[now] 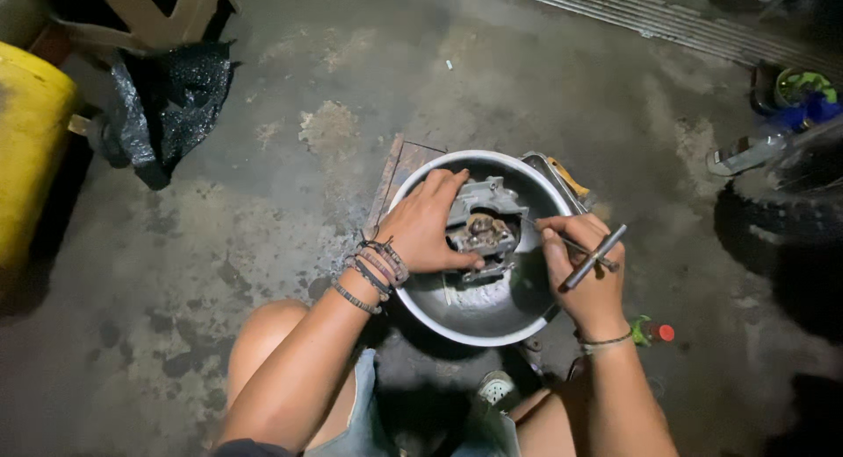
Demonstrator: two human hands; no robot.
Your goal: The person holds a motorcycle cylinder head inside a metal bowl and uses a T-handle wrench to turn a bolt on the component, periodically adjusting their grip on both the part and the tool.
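person squatting on the concrete floor [263,97] over a round metal bowl [457,321]. left hand [423,227] wrapped around a grimy grey metal engine part [481,229], fingers curled over its top and side, holding it inside the bowl. right hand [590,277] closed on a t-shaped metal tool [595,257], thin tip aimed at the part's right side; contact not clear. bowl rests partly on a wooden board [399,169]. black tyre [781,215] off right, yellow container [31,150] far left, black plastic bag [167,101] near it.
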